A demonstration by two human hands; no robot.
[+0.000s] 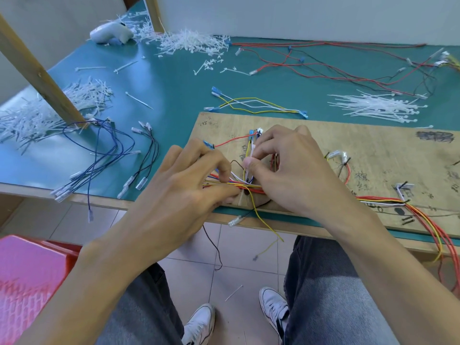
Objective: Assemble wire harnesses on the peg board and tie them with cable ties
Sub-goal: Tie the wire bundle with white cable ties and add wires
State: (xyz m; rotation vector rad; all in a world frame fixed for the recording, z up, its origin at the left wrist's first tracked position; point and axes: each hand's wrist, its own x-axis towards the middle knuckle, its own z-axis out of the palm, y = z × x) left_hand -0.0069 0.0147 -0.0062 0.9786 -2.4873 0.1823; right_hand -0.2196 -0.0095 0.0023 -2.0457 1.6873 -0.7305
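Observation:
A wooden peg board (373,145) lies on the green bench near its front edge. A bundle of red, yellow, white and blue wires (251,188) runs along the board's front, held by black pegs. My left hand (189,175) pinches the bundle at the board's left end. My right hand (286,168) pinches a white cable tie (252,150) that stands upright over the bundle. A red wire with a blue terminal (208,144) branches to the left. A yellow wire (268,227) and a black wire hang off the bench edge.
Loose white cable ties lie at the right (373,107), back (191,43) and left (32,115). A white tool (112,33) sits at the back left. Blue wires (107,148), yellow-white wires (258,105) and red-black wires (336,66) lie around. A wooden post (42,75) stands left. A pink crate (29,277) is on the floor.

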